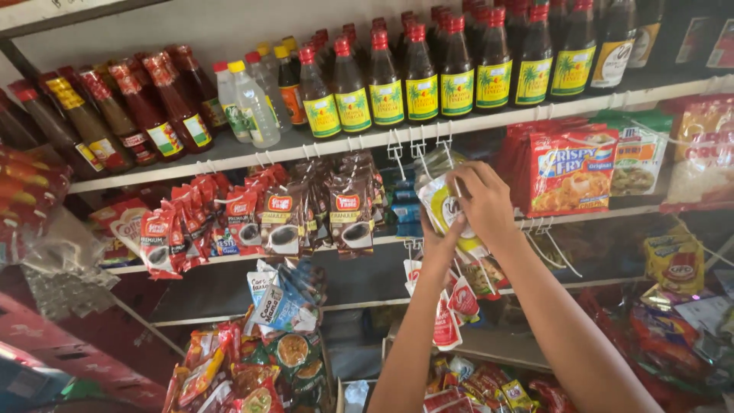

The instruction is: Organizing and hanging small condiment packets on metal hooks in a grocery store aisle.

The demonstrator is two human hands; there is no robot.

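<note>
Up at the front edge of the grey shop shelf (252, 151), both hands meet on a flat white sachet with a yellow-green ring print (443, 205) that hangs among the white wire hooks (417, 145). The right hand (483, 200) closes its fingers over the sachet's upper right part, just beneath the hooks, while the left hand (442, 239) grips it from below and behind, mostly hidden by the packet. A row of dark glass bottles with red caps and yellow labels (420, 76) stands on the shelf directly above. Strips of dark brown coffee sachets (348, 210) hang just to the left, and red boxes of breading mix (569, 170) sit close on the right.
</note>
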